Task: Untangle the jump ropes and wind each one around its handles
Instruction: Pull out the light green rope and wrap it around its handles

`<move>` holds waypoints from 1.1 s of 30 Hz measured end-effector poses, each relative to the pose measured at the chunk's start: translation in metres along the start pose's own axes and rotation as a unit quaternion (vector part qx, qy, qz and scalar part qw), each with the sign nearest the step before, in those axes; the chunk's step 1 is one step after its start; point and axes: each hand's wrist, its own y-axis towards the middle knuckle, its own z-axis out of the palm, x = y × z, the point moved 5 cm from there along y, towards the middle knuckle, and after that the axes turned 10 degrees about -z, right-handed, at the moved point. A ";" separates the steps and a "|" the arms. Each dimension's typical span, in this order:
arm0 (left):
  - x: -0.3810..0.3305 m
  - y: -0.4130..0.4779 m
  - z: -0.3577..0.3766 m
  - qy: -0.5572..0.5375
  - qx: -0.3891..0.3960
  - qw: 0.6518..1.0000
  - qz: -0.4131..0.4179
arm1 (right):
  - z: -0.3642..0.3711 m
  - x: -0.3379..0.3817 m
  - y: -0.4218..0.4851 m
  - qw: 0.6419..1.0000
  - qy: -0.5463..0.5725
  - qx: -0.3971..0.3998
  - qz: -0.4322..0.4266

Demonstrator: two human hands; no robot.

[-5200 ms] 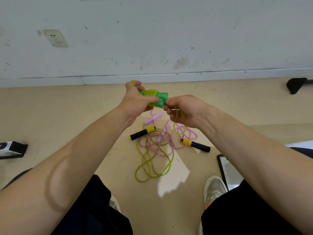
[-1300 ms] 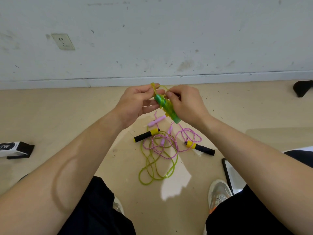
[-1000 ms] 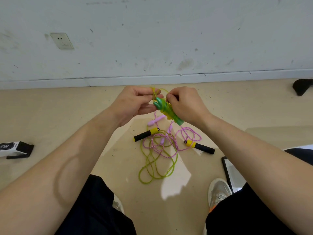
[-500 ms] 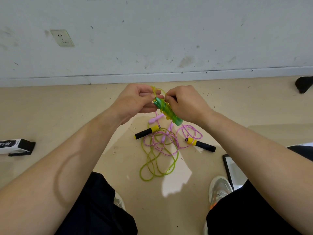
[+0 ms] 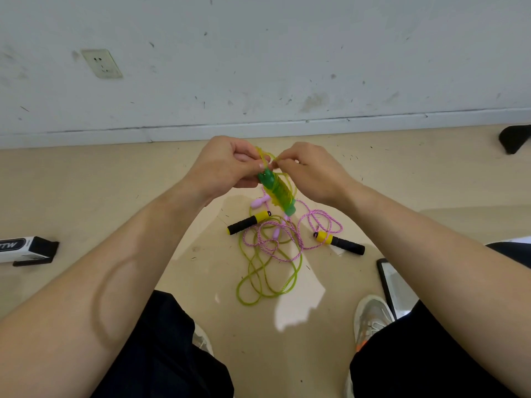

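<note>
hands [image 5: 227, 165] round green rope bundle [image 5: 280, 193]

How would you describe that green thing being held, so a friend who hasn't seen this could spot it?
Below the white wall, over the rope tangle on the floor, the left hand and right hand meet. The left grips the green handle bundle, wound with yellow-green cord that the right pinches. Unlike the black-and-yellow handles and pink handle lying below, it is translucent green and held up.
</note>
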 end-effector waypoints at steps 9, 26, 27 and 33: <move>0.003 -0.002 0.012 0.087 0.000 0.996 0.009 | 0.002 0.007 -0.001 0.991 0.133 -0.020 0.007; 0.003 -0.005 0.027 -0.094 -0.123 0.987 0.047 | -0.007 -0.014 0.003 0.908 0.363 -0.069 0.196; 0.004 -0.005 0.029 -0.116 -0.123 0.985 0.035 | -0.007 -0.014 0.002 0.913 0.348 -0.069 0.202; 0.002 -0.008 0.027 -0.091 -0.162 0.981 0.055 | -0.005 -0.026 0.007 0.958 0.180 -0.051 0.217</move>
